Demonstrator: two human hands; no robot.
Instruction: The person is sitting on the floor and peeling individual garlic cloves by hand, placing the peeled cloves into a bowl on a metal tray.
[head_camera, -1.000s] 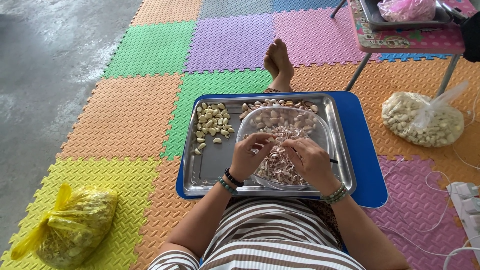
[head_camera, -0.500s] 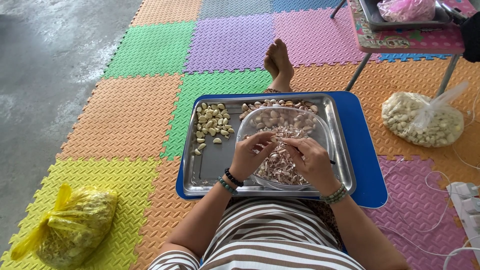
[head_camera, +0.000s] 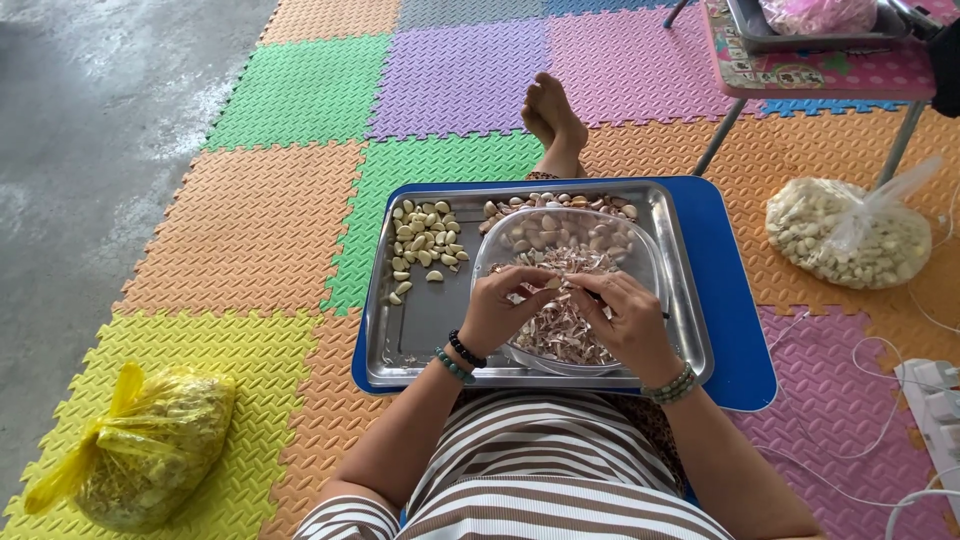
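Over a clear round plastic bowl (head_camera: 640, 250) of papery garlic skins (head_camera: 565, 335), both hands meet at the near middle of the scene. Left hand (head_camera: 497, 312) is curled, its fingertips pressed together on a small garlic clove (head_camera: 552, 284) that sits right between the two hands above the skins. Right hand (head_camera: 622, 322) is curled too, its fingers closed on the same clove and on a thin dark tool (head_camera: 600, 296) whose tip shows beside the fingers; what kind of tool it is cannot be told. The bowl rests on the right part of a shiny rectangular metal tray (head_camera: 420, 340), which lies on a blue board (head_camera: 745, 340). Peeled pale cloves (head_camera: 424, 240) lie heaped on the tray's far left, unpeeled ones (head_camera: 560, 203) along its far edge. A yellow plastic bag (head_camera: 140, 450) lies near left on the foam mat, a clear bag of garlic (head_camera: 845, 232) far right.
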